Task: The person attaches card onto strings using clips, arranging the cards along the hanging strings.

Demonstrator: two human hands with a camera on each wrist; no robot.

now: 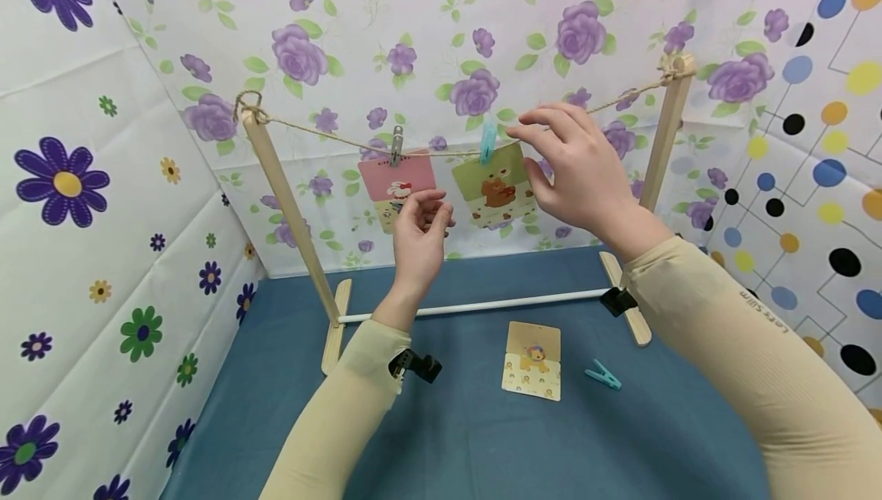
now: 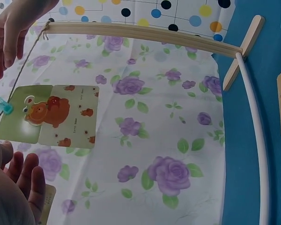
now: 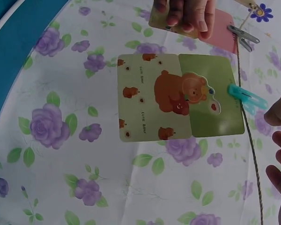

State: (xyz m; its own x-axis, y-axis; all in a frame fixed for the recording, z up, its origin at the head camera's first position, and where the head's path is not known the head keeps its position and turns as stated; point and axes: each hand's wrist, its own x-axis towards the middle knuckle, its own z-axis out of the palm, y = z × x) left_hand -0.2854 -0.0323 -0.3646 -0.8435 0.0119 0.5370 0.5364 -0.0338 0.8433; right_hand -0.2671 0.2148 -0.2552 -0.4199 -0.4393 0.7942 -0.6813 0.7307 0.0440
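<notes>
A green card with a bear (image 1: 498,187) hangs from a twine line (image 1: 324,133), held by a turquoise clothespin (image 1: 488,142). To its left a pink card (image 1: 386,178) hangs under a grey clothespin (image 1: 396,145). My right hand (image 1: 575,163) is raised just right of the turquoise clothespin, fingers apart and loosely bent; in the right wrist view a gap shows between fingertips and clothespin (image 3: 248,97). My left hand (image 1: 422,236) hovers in front of the pink card's lower right, fingers loosely curled with nothing seen in them. It covers part of that card.
The twine is tied between two wooden posts (image 1: 285,201), joined low by a white rod (image 1: 510,303). On the blue cloth (image 1: 455,423) lie a yellow card with a lion (image 1: 532,361) and another turquoise clothespin (image 1: 602,374). Flowered sheets (image 1: 427,48) stand behind.
</notes>
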